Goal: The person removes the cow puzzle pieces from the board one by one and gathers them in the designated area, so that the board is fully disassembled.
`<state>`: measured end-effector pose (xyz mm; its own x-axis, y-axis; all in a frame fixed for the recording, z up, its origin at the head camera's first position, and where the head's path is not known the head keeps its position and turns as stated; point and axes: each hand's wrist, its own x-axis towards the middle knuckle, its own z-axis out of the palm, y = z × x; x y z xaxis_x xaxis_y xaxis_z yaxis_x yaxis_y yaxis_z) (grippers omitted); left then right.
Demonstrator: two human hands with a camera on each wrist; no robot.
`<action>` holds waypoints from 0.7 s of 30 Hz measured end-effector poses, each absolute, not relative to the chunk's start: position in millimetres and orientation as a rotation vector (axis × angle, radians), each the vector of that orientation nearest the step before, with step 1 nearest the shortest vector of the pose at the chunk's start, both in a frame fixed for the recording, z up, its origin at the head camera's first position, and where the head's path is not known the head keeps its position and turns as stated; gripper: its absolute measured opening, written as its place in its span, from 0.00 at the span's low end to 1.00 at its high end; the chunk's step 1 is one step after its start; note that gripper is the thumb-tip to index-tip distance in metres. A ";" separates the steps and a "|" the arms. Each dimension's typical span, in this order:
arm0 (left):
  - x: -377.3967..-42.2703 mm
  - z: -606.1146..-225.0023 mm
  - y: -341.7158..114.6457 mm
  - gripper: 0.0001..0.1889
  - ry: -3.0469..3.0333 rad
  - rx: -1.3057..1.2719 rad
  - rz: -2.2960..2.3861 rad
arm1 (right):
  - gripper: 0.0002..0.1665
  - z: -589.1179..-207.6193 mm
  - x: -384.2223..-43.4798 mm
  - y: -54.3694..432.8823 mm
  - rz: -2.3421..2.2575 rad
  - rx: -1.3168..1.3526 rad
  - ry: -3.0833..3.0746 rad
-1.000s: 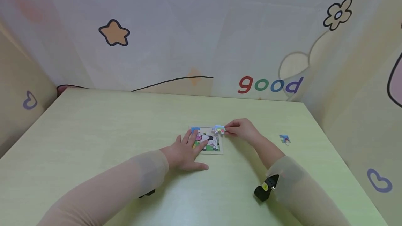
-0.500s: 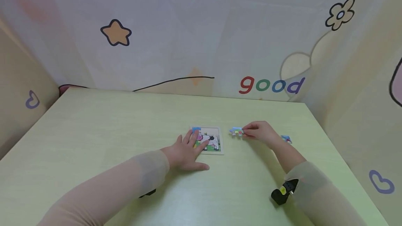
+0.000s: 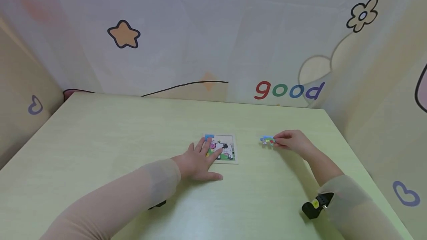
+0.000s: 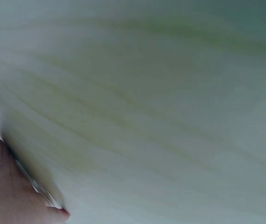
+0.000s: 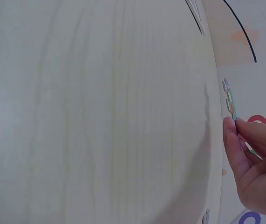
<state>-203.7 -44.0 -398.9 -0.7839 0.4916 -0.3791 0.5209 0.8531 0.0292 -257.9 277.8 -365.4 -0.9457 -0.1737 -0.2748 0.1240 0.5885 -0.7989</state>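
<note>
A small square jigsaw puzzle (image 3: 236,157) with a pale frame lies flat on the table, showing a black-and-white cow. Its upper right part is bare board. My left hand (image 3: 199,163) rests with spread fingers over the puzzle's left side and hides part of it. To the right, my right hand (image 3: 296,143) pinches a colourful puzzle piece (image 3: 267,141) between thumb and fingers. In the right wrist view, this piece (image 5: 231,103) is seen edge-on, raised over the table. The left wrist view catches only part of the left hand (image 4: 14,186) at its lower left corner.
The pale table (image 3: 133,132) ends at a printed fabric wall (image 3: 186,40) behind, with more fabric on both sides. Another small piece (image 5: 206,216) lies at the bottom of the right wrist view; in the head view the right arm covers its place.
My right hand has moved from the puzzle's upper right corner off to the right, carrying the puzzle piece. It now covers the loose piece seen earlier. My left hand has stayed put.
</note>
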 end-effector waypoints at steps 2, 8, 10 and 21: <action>-204.3 -400.9 -44.7 0.47 2.663 0.754 -0.101 | 0.19 -365.8 -257.5 281.3 -1.283 -0.046 2.503; -202.8 -396.9 -45.0 0.46 2.661 0.760 -0.101 | 0.19 -365.9 -257.0 291.4 -1.254 -0.032 2.508; -202.1 -395.6 -44.9 0.46 2.660 0.766 -0.106 | 0.19 -365.0 -257.4 295.8 -1.255 -0.021 2.524; -198.0 -390.0 -44.8 0.46 2.665 0.758 -0.129 | 0.18 -368.2 -260.1 315.0 -1.148 0.050 2.551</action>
<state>-198.0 -44.8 -390.0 -0.7885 0.4909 -0.3705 0.5245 0.8513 0.0119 -260.1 315.0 -368.2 -0.9408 -0.1068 -0.3217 0.1698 0.6727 -0.7201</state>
